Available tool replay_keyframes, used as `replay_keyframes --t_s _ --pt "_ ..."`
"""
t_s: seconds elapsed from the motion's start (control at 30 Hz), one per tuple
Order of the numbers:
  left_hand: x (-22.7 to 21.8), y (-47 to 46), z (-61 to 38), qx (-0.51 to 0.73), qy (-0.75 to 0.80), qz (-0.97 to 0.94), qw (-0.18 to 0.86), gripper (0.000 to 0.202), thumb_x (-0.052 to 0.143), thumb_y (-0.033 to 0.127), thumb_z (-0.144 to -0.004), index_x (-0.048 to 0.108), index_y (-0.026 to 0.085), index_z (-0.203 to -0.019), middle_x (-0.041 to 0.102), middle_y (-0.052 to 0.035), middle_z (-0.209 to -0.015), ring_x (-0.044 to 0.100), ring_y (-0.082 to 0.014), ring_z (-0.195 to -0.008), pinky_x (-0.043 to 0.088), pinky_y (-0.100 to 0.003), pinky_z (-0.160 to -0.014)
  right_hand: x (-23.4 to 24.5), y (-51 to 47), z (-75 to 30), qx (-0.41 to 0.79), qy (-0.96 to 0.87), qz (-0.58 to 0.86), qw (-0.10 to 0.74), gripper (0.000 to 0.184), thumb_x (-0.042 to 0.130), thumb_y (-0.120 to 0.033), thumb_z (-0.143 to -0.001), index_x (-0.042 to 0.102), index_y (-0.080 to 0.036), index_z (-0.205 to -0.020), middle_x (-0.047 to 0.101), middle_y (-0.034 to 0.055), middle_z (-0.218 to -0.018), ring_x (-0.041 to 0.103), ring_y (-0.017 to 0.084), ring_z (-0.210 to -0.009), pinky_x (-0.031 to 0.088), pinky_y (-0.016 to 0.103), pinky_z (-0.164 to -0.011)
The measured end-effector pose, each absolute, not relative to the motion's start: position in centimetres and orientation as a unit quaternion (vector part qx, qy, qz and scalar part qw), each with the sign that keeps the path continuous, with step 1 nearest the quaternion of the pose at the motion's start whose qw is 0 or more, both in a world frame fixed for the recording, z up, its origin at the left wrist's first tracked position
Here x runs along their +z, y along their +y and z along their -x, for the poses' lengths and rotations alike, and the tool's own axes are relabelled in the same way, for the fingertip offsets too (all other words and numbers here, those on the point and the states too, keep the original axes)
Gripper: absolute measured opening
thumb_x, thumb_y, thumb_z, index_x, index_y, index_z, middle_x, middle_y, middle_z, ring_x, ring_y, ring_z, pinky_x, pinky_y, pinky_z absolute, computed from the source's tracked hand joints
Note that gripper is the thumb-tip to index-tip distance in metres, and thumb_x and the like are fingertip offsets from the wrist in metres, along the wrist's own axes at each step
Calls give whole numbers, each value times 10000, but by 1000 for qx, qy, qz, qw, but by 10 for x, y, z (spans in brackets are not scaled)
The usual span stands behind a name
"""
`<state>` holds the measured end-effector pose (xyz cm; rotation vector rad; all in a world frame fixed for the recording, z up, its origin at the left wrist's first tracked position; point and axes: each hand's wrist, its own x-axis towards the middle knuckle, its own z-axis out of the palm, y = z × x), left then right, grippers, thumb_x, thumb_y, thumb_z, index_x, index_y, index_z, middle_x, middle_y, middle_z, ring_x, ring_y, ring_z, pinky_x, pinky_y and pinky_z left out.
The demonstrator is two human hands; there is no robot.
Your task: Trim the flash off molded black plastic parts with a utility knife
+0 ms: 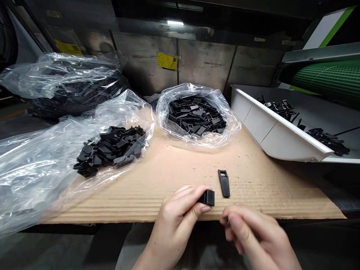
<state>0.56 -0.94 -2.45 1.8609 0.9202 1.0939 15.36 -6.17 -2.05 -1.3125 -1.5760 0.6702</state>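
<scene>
Grip of left hand (177, 213), nearly closed, pinches black piece (208, 198).

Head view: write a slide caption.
Left hand pinching boxy black plastic part near tapered black plastic piece on brown corrugated cardboard.

At lower centre, the left hand (180, 215) grips a black block (208, 198) near the right hand (250, 229), below a tapered black piece (224, 185), with bagged black parts (195, 116) upper centre and a white bin (261, 123) right.
</scene>
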Motion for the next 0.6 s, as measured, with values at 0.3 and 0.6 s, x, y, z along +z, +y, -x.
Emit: replay_keyframes --t_s 0.3,0.6 --pt "-20 -7 2 380 272 -728 501 167 517 209 -858 626 256 -975 614 11 -897 535 -165 -931 397 -215 -822 -9 -32 -153 422 -535 589 434 251 485 -407 -815 453 -190 -694 403 -54 -595 390 83 -558 322 188 -493" --pt "-26 -8 0 415 307 -708 482 197 534 297 -839 663 271 -985 457 -29 -872 464 -169 -845 389 -237 -750 -25 -54 -159 360 -486 609 513 208 519 -405 -803 618 -257 -912 559 -28 -685 494 82 -590 415 162 -574"
